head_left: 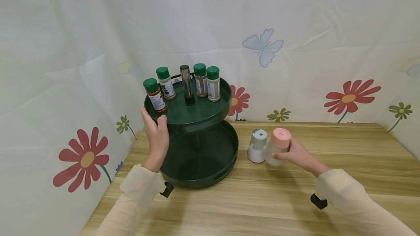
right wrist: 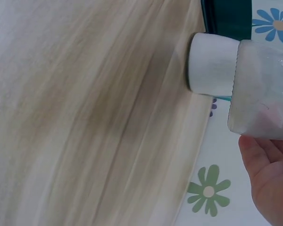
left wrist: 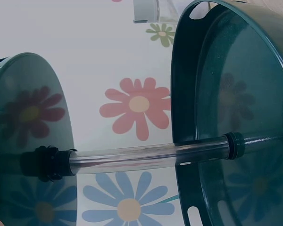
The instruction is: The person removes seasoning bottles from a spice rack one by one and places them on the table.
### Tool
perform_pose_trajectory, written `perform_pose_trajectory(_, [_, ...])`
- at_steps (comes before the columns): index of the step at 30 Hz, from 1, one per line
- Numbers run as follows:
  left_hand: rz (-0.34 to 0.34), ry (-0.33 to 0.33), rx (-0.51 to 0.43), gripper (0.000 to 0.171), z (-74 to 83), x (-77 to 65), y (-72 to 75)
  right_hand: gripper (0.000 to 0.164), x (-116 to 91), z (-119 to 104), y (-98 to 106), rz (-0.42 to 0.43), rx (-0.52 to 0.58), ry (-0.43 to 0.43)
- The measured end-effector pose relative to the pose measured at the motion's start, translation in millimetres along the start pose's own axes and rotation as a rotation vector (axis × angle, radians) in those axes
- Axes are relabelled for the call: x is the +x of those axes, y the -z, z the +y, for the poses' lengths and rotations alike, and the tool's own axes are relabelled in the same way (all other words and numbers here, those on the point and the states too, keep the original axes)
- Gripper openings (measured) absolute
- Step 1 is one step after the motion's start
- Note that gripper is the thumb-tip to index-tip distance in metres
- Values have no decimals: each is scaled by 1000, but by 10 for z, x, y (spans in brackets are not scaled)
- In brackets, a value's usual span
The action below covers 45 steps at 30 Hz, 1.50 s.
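A two-tier dark green round rack [head_left: 197,183] stands on the table. My left hand [head_left: 157,137] rests at the front left rim of its upper tier, fingers extended up the side; the left wrist view shows mainly the two tiers and their clear post [left wrist: 127,160]. On the upper tier stand several green-capped spice bottles, including a red-brown one [head_left: 156,99] beside my left fingers. In my right hand [head_left: 296,154] I grip a clear jar with a pink lid [head_left: 281,137]; its base [right wrist: 259,94] looks raised off the table. Close to its left stands a grey-lidded jar of white contents [head_left: 257,152].
The wood-grain table [head_left: 229,210] reaches back to a floral wall sheet [head_left: 305,65]. The rack's lower tier [head_left: 193,159] holds nothing visible. A black-topped post [head_left: 186,83] rises through the upper tier.
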<state>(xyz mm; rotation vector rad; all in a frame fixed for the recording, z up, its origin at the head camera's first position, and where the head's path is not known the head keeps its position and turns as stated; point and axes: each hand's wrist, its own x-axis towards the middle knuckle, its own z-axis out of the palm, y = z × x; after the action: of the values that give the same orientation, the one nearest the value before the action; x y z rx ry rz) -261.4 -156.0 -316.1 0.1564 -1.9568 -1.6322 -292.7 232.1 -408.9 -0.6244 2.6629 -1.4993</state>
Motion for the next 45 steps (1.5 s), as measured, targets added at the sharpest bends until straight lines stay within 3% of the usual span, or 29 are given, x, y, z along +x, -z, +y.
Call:
perform_pose_trajectory(4, [0,3,-2,70,-4,2,1,67,10,50,-13,5,-20,5])
perform_pose_trajectory(21, [0,-6,-5,69,-37,24,-11,71,70,188,-3,-5,-26,-110])
perform_pose_trajectory(45, [2,-11,10,69,-52,30,-14,77,121,415,-64,70,-1,-145])
